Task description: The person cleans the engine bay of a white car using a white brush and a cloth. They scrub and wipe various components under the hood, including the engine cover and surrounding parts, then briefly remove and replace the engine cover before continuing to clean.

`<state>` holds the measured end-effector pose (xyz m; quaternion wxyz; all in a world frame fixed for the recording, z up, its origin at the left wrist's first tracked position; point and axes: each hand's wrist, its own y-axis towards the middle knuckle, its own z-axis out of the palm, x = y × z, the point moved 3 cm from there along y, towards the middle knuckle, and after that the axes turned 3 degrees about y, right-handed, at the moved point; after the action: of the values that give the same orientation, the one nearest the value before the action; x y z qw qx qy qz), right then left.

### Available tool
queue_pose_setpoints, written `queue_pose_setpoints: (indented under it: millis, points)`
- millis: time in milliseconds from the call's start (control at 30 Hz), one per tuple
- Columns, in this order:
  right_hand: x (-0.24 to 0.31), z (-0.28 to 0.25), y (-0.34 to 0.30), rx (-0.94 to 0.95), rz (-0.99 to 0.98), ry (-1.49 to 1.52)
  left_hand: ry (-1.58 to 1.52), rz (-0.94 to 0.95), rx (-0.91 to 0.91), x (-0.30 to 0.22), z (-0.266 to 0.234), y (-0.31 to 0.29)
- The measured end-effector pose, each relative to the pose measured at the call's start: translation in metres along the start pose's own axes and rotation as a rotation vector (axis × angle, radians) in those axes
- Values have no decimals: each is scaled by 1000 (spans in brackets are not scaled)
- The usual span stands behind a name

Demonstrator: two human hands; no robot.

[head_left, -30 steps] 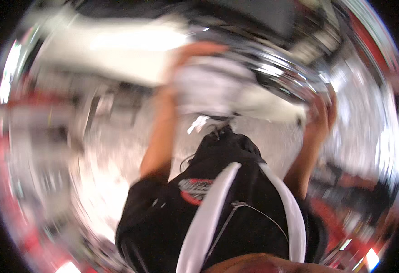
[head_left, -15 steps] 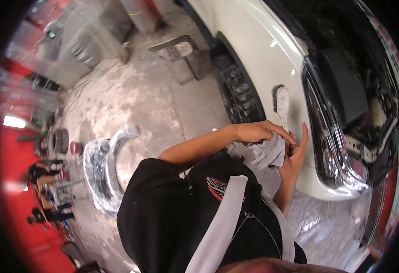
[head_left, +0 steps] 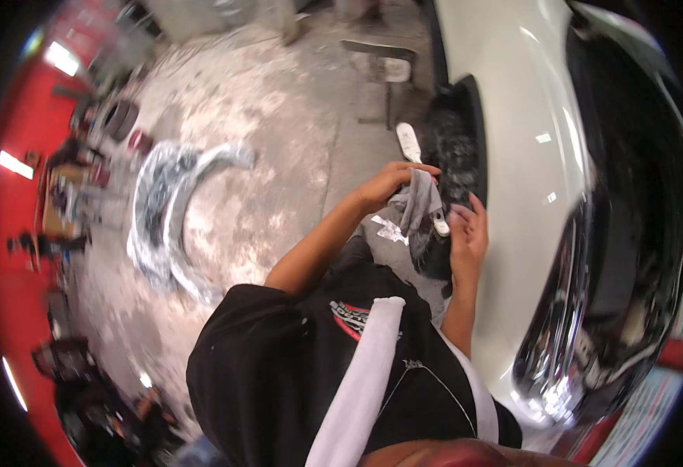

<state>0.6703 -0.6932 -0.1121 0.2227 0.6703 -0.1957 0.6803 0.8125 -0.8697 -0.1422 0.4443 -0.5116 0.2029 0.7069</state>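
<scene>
My left hand [head_left: 388,185] is closed around a crumpled grey cloth [head_left: 415,204] and a white-handled brush [head_left: 408,142] that passes through it. The brush's head points away from me, and the end of its handle sticks out below the cloth. Beside that end is my right hand [head_left: 468,233], its fingers apart and nothing visible in them. Both hands are in front of my chest, near the car's front wheel [head_left: 454,144] and the cream fender [head_left: 516,179].
The cream car fills the right side, with its chrome-edged headlight [head_left: 547,342]. A small stool-like stand [head_left: 380,50] is by the wheel. On the floor at left lies a plastic-wrapped curved part [head_left: 150,210]. Tires [head_left: 119,121] and people are farther left.
The brush and cloth have moved left, from beside the fender to in front of the wheel. My right hand has come away from the cloth. The view has turned as well.
</scene>
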Motion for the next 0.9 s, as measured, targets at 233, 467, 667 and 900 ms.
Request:
queue_pose_setpoints:
  millis: [233, 467, 667, 900]
  points:
    - [-57, 55, 102, -72, 103, 171, -9, 42, -306, 95, -151, 47]
    - [-127, 137, 234, 33, -209, -142, 180, -63, -671, 67, -280, 48]
    - [-148, 241, 332, 168, -147, -93, 463, -147, -920, 85, -396, -1]
    - [-292, 331, 615, 583, -119, -414, 100, -330, -1513, 139, -434, -78]
